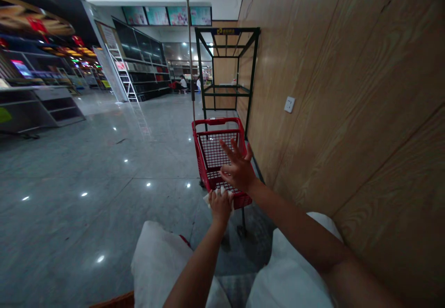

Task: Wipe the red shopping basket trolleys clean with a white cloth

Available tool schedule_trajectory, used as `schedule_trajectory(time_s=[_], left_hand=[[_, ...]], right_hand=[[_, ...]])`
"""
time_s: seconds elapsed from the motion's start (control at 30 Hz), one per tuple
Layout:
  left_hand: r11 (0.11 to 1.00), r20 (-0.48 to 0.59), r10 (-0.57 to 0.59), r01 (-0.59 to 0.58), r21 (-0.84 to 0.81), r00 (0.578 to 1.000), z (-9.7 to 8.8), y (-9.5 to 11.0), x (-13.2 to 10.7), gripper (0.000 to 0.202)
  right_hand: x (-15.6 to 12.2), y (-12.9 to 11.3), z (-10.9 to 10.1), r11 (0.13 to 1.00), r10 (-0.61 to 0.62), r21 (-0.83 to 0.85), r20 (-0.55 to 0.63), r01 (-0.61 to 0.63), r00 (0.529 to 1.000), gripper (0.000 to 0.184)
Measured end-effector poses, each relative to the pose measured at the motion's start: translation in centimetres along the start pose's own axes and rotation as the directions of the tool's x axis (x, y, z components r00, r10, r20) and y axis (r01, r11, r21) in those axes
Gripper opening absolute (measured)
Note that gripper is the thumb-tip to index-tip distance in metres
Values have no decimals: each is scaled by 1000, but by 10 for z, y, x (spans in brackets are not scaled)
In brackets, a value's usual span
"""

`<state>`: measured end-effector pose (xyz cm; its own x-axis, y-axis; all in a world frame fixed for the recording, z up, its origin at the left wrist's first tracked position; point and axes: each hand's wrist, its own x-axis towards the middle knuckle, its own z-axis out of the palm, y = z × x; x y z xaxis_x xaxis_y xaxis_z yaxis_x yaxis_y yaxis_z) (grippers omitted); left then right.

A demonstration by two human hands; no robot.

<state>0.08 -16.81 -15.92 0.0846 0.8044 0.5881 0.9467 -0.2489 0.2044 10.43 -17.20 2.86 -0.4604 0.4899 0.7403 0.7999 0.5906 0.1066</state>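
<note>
A red plastic shopping cart (200, 159) with a grid basket stands on the floor in front of my knees. My left hand (220, 204) is closed on a crumpled white cloth (206, 199) at the near rim of the cart. Above the basket, my right hand (239, 171) hangs with its fingers spread and nothing visible in it. Its thumb and forefinger curve toward each other. Part of the cart's near side is hidden behind my hands.
A wood-panelled wall (313, 90) with a socket (289, 104) runs close on my right. Beyond the cart stands a dark metal frame rack (250, 80). A thin pole (191, 57) rises by the cart's far left corner. A ladder (127, 78), a counter (52, 104) and crouching people (182, 84) are farther off.
</note>
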Motion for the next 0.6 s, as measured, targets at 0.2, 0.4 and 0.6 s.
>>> schedule_trajectory(time_s=[0.2, 0.4, 0.6], left_hand=[[1000, 9, 5, -5, 6, 1000, -16, -6, -16, 32], [999, -27, 28, -27, 22, 999, -25, -16, -30, 32], [999, -17, -41, 41, 34, 999, -30, 5, -32, 32]], right_hand=[[-74, 19, 35, 989, 45, 111, 417, -100, 908, 43], [-161, 18, 79, 965, 186, 51, 560, -257, 808, 60], [-163, 0, 91, 936, 328, -45, 467, -348, 821, 54]])
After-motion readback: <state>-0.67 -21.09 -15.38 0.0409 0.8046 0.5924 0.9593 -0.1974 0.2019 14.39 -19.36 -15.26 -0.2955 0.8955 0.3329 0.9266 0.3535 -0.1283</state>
